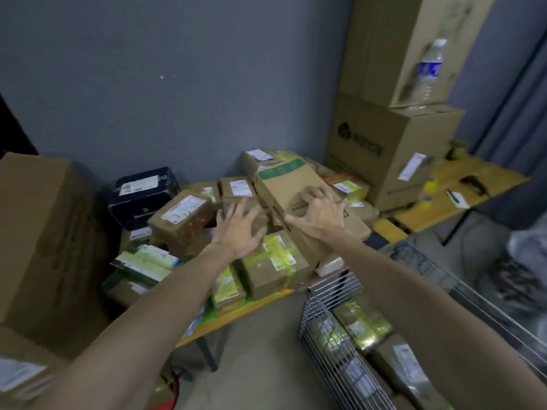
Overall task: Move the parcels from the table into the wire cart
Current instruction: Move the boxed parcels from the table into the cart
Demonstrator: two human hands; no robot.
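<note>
A heap of brown cardboard parcels with white labels covers the yellow table [251, 309]. On top lies a long flat carton with a green end [284, 182], tilted. My right hand [321, 211] sits on that carton with fingers curled over its top face and thumb at its near edge. My left hand [241, 229] hovers spread over a small brown parcel [254, 224] beside the carton, fingers straight. The wire cart [334, 294] stands at the lower right with several parcels [364, 324] inside.
A large brown box [44, 238] stands at the left and a dark blue box [142, 196] behind the heap. Tall cartons [390, 155] are stacked at the right with a water bottle [426, 72] on one. A second yellow table [461, 184] holds small items.
</note>
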